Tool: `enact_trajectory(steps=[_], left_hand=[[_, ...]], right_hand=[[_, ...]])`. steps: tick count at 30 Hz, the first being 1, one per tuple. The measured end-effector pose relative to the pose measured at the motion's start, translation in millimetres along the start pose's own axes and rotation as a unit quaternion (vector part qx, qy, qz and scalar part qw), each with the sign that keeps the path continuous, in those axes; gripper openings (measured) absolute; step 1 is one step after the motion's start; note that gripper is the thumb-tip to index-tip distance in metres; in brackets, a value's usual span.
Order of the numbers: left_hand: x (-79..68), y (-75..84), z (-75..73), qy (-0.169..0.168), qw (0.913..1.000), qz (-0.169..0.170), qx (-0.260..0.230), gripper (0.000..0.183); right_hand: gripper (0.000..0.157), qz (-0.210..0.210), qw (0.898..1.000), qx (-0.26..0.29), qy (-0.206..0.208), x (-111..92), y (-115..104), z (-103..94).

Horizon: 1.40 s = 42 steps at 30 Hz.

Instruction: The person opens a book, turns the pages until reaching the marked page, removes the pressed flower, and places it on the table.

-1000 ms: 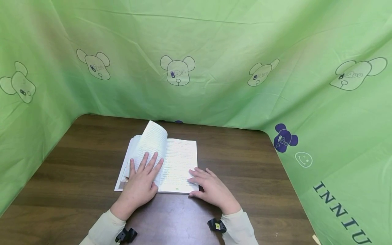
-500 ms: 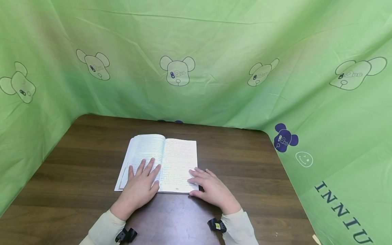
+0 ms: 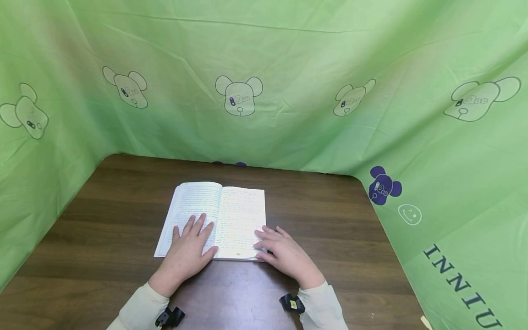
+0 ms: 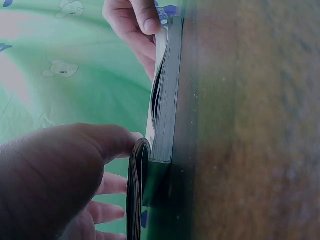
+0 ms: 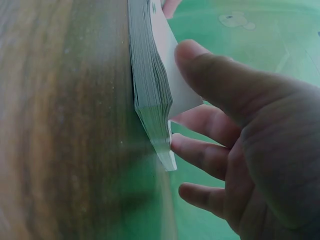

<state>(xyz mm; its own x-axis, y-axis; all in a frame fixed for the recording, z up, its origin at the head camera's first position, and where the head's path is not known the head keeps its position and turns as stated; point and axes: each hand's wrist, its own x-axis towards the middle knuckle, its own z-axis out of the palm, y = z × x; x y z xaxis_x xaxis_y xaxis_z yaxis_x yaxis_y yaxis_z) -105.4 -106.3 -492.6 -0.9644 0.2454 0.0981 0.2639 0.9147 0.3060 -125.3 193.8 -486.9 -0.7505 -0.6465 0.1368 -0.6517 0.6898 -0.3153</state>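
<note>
An open book (image 3: 240, 215) with printed white pages lies on the table. My left hand (image 3: 187, 252) rests on its left page (image 3: 202, 197), fingers spread, the thumb reaching toward the gutter near the bottom edge. In the left wrist view the left hand's thumb (image 4: 112, 140) touches the bent page edges by the spine. At the lower right corner, my right hand (image 3: 284, 252) has its thumb on the right page and its fingers at the outer edge. The right wrist view shows a raised page corner (image 5: 187, 95) between that thumb (image 5: 200, 60) and the forefinger.
The book stands on a dark wooden table (image 3: 123, 220). Green cloth (image 3: 288, 137) printed with bear heads hangs around the back and sides. A small pale object (image 3: 426, 322) shows at the right table edge. Black straps (image 3: 169, 316) sit on both wrists.
A page that stood curled up on the left side has come down flat under my left hand. The left hand slid slightly toward me and its thumb spread out. The right thumb shifted slightly up the page.
</note>
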Motion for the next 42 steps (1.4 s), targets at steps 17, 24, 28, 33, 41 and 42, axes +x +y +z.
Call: enact_trajectory(steps=[17,24,28,33,41,42], left_hand=[[0.9,3.1,-1.7,-0.008,0.9961,0.083,-0.028,0.030],[0.7,1.7,0.1,-0.014,0.9957,0.086,-0.030,0.040],[0.8,0.7,1.1,-0.017,0.9957,0.088,-0.026,0.053],[0.4,1.9,0.2,-0.016,0.9960,0.085,-0.020,0.054],[-0.6,5.6,-1.5,-0.007,0.9966,0.079,-0.022,0.043],[-0.5,5.6,-1.4,-0.007,0.9967,0.078,-0.022,0.043]], right_hand=[[0.008,-0.028,0.999,-0.029,0.025,1.6,-0.7,-2.3],[0.007,-0.050,0.995,-0.056,0.070,4.0,-0.4,-1.2],[0.018,-0.071,0.991,-0.064,0.096,5.8,0.7,-0.2],[0.015,-0.073,0.990,-0.054,0.110,7.4,0.8,-0.2],[0.012,-0.068,0.990,-0.052,0.115,7.6,0.1,-0.7],[0.012,-0.068,0.989,-0.054,0.117,7.4,0.2,-0.8]])
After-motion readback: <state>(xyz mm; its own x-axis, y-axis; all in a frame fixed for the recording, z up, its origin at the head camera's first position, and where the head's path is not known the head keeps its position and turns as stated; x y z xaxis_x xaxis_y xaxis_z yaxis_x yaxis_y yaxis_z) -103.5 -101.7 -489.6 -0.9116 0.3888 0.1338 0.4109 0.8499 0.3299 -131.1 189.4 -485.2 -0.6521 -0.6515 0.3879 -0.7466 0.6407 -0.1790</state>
